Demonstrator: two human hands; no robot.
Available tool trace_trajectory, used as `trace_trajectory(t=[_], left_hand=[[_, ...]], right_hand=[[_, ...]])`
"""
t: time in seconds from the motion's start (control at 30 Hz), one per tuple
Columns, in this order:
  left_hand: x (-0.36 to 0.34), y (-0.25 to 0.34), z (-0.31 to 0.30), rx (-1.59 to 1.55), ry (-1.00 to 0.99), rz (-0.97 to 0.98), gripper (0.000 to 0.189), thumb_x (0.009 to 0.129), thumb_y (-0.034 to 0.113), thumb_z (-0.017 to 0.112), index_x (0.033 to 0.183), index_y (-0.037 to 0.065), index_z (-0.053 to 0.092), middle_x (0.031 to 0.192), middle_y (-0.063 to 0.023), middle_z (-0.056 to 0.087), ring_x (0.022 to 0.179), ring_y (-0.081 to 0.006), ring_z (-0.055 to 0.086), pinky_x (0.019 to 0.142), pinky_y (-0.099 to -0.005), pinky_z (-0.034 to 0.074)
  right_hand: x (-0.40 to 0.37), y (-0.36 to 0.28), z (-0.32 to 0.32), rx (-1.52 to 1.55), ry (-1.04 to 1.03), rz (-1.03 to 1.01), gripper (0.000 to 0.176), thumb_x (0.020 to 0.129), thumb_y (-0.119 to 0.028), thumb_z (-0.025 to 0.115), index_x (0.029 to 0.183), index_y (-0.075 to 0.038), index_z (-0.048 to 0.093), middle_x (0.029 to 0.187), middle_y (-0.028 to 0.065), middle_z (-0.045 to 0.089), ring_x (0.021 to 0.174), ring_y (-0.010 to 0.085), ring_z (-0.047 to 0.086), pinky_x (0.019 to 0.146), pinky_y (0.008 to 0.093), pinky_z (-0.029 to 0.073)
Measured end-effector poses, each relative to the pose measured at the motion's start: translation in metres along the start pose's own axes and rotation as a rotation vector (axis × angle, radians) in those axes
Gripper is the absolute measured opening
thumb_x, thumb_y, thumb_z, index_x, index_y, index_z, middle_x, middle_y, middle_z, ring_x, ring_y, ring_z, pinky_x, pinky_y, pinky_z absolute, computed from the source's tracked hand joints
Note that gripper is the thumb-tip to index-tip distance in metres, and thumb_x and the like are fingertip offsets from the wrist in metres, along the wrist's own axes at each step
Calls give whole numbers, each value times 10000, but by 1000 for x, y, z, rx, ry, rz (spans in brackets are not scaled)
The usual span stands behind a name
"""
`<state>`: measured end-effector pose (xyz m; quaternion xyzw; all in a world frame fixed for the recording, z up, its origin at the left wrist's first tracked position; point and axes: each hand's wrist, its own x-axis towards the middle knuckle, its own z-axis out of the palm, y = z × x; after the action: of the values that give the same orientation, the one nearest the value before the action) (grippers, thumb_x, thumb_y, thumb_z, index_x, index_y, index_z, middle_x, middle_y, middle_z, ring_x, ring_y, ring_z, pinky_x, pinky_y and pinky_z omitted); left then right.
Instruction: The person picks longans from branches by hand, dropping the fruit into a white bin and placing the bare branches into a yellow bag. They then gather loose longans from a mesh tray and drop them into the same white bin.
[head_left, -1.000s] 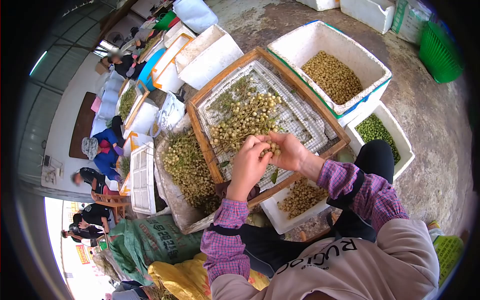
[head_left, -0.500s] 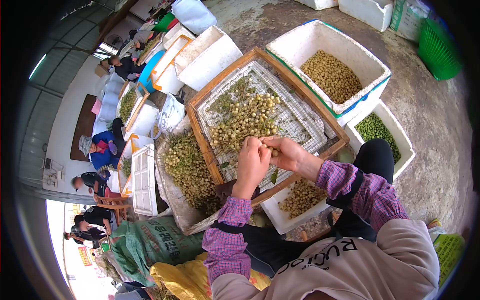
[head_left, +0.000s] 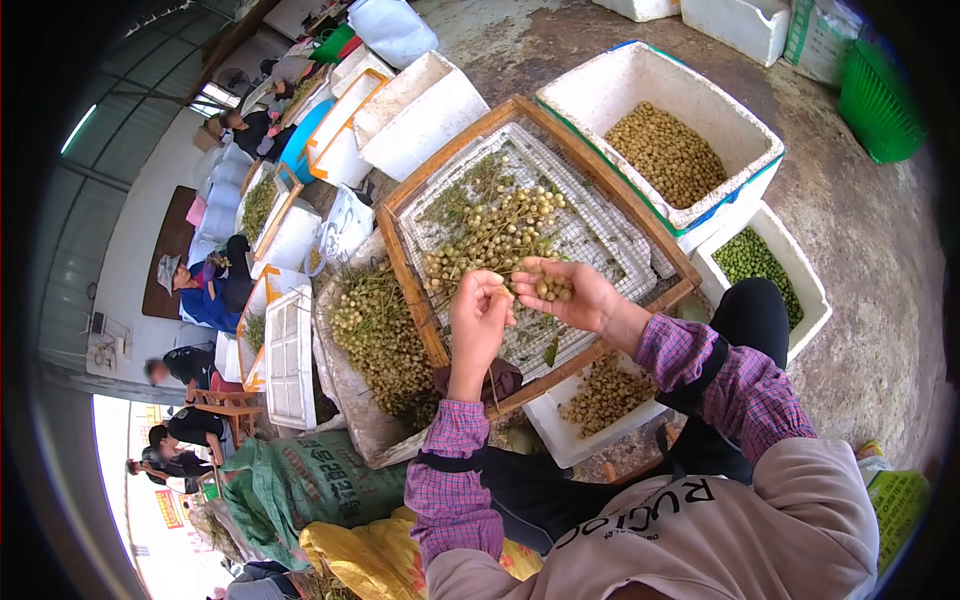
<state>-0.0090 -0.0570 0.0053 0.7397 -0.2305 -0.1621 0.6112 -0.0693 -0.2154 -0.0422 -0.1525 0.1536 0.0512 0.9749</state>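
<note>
cupping fruits (head_left: 552, 288) (several) | one right hand (head_left: 580, 290) | one mesh tray (head_left: 605, 235) beneath

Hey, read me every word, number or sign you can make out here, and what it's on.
"RU", then letters warped by folds: beige cloth sweatshirt; its smaller line is too small to read.
Crumpled green woven sack: print too blurred.
Small red rectangular sign, lower left: too small.
Yellow-green printed bag, right edge: too blurred.
White-and-green woven sack, top right: unreadable.
</note>
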Motion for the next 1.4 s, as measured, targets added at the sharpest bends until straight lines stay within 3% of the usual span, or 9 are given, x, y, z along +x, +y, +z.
trace_trajectory(t=[0.1, 0.23, 0.57, 0.77, 0.87, 0.97, 1.17, 1.27, 1.4], left_hand=[[-7, -13, 3, 291, -134, 190, 95, 859, -18, 584, 947, 5, 608, 823, -47, 587, 646, -91, 576, 548, -240, 479], [-15, 9, 27, 506, -98, 334, 129, 824, 13, 661, 949, -10, 643, 850, -85, 568, 695, -165, 609, 598, -265, 498], [-2, 3, 26, 744, -124, 373, 83, 838, 18, 603, 910, -23, 610, 924, -148, 547, 839, -329, 593, 716, -394, 490], [-13, 26, 29, 542, -141, 251, 154, 826, 21, 609, 975, -10, 629, 944, -158, 557, 880, -337, 601, 751, -415, 489], [-7, 15, 34, 629, -129, 519, 149, 816, 20, 620, 959, -12, 645, 947, -154, 579, 878, -330, 610, 733, -417, 493], [-2, 9, 29, 680, -188, 578, 123, 797, -13, 641, 919, -17, 661, 923, -137, 617, 800, -256, 637, 624, -318, 514], [-4, 25, 28, 729, -283, 326, 55, 756, 9, 648, 767, -13, 599, 764, -111, 579, 627, -237, 590, 558, -327, 471], [-3, 12, 37, 751, -108, 381, 125, 745, 57, 636, 716, 9, 524, 724, -129, 546, 604, -288, 559, 546, -392, 451], [-1, 1, 39, 705, 3, 373, 112, 760, 47, 622, 755, 9, 517, 710, -108, 551, 570, -231, 563, 527, -350, 452]], right_hand=[[-6, -6, 8, 101, -34, 1, 338, 1008, -264, 373, 1207, -18, 492, 1175, 180, 573, 1086, 292, 567, 991, 447, 461], [-5, 0, 9, 207, -122, 51, 404, 1020, -301, 310, 1205, 16, 479, 1202, 184, 549, 1128, 303, 531, 1026, 440, 403], [0, 11, 4, 105, 4, 57, 342, 1025, -244, 299, 1075, -13, 547, 1038, 135, 593, 958, 248, 578, 884, 404, 490], [-14, 2, 21, 195, -51, 62, 335, 1030, -263, 302, 1075, -18, 526, 1059, 126, 576, 953, 237, 568, 900, 393, 473], [-2, 11, 11, 160, -50, 62, 336, 1034, -274, 285, 1067, -26, 509, 1046, 120, 563, 941, 233, 561, 893, 386, 468], [5, 15, -2, 136, -106, 65, 353, 1033, -253, 288, 1121, -7, 526, 1102, 118, 581, 1040, 223, 557, 986, 392, 429], [1, 21, 0, -16, -76, 69, 272, 1026, -246, 380, 991, -34, 547, 933, 62, 594, 845, 167, 582, 818, 334, 499], [5, 27, -2, 10, -65, 50, 272, 1013, -249, 424, 945, -29, 569, 866, 43, 610, 762, 140, 595, 734, 310, 533], [8, 33, -5, -211, 86, -3, 263, 1000, -241, 441, 942, -20, 572, 856, 40, 621, 732, 125, 609, 674, 313, 563]])
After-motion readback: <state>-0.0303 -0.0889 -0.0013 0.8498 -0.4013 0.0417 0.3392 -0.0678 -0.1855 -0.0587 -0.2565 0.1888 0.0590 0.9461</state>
